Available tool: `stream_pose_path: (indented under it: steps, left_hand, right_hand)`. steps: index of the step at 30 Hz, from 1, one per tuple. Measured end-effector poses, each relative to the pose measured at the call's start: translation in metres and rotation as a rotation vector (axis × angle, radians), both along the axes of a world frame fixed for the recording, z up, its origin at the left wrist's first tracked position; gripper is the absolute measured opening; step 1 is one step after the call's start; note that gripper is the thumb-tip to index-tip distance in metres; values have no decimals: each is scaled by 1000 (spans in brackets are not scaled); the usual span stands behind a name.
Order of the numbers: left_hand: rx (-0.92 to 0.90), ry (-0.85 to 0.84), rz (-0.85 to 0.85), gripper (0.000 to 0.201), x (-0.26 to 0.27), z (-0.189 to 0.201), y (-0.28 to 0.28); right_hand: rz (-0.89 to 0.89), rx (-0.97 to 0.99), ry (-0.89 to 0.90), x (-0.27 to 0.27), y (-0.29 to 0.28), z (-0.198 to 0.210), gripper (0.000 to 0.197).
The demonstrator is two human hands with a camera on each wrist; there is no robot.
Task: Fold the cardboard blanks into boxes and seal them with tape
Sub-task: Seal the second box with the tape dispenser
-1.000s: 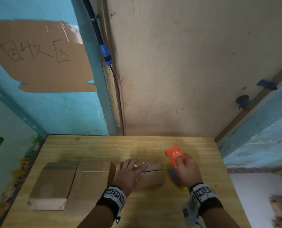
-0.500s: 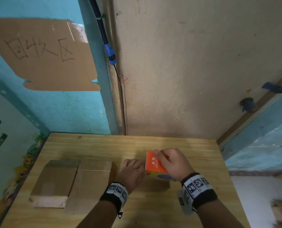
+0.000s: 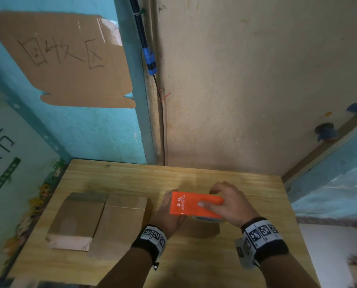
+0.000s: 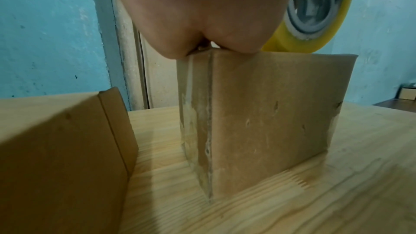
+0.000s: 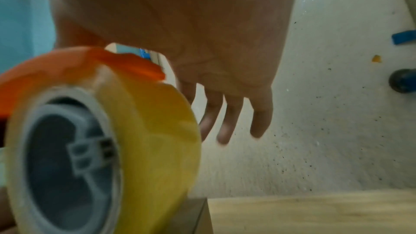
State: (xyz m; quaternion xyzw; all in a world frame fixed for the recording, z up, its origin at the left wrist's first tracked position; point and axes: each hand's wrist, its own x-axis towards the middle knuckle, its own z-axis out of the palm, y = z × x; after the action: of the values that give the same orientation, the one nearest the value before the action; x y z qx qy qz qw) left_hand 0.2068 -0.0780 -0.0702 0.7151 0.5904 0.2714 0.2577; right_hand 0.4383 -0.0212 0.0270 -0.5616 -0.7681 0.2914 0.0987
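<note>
A small brown cardboard box [image 3: 200,228] stands on the wooden table [image 3: 194,262], largely covered by my hands. My left hand [image 3: 167,213] presses down on its top; in the left wrist view the palm [image 4: 202,15] sits on the box's [image 4: 258,122] upper edge. The fingers are hidden behind the dispenser. My right hand [image 3: 229,203] grips an orange tape dispenser [image 3: 194,204] lying level just above the box, thumb on the near side. Its yellowish tape roll [image 5: 94,149] hangs over the box's top, and the roll [image 4: 315,15] also shows beside my left palm.
Two folded cardboard boxes [image 3: 75,221] [image 3: 121,223] lie side by side on the table's left half. Walls close the table in at the back and left. A cardboard sign [image 3: 65,59] hangs on the blue wall. The table's right edge [image 3: 294,235] drops to the floor.
My right hand carried the orange dispenser leftward from beside the box to over it and turned it level. My left hand stayed on the box top.
</note>
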Motion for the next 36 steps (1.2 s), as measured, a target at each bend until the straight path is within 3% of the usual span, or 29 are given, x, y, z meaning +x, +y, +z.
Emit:
stream_pose_path:
  steps: [1,3,6,9,11,15,18,27,31,36]
  left_hand:
    - [-33,-71,22,45,0,0,-3]
    - [-69,-36,24,45,0,1,-7]
    - [-97,-158,67,37,-7,11,-10]
    - [-138,-251,73,20,-21,17,-9]
    - [-267,-474,134,16,-27,16,-8]
    - [-573,-1112,404,35,-33,32,-4]
    - [-673,-1290,431,29,-37,38,-2]
    - [-686,-1179,270,39,-47,36,-13]
    - [-737,-1124,273,50,-47,49,-11]
    - [-783,-984,336,64,-57,70,1]
  right_hand:
    - [-23,-75,63,-3,-3,-1,79]
    - [-76,-160,208,-8,-10,-3,66]
    - [-94,-204,338,-10,-12,-6,53]
    - [-69,-286,398,-9,-7,-11,58]
    - [-76,-321,427,-8,-3,-15,75]
    - [-74,-354,433,-5,1,-16,93]
    - [-57,-344,434,-4,2,-19,101]
    - [-16,-366,380,-11,0,-10,88]
    - [-17,-355,385,-13,-2,-7,74]
    - [-18,-349,367,-9,-1,-3,73]
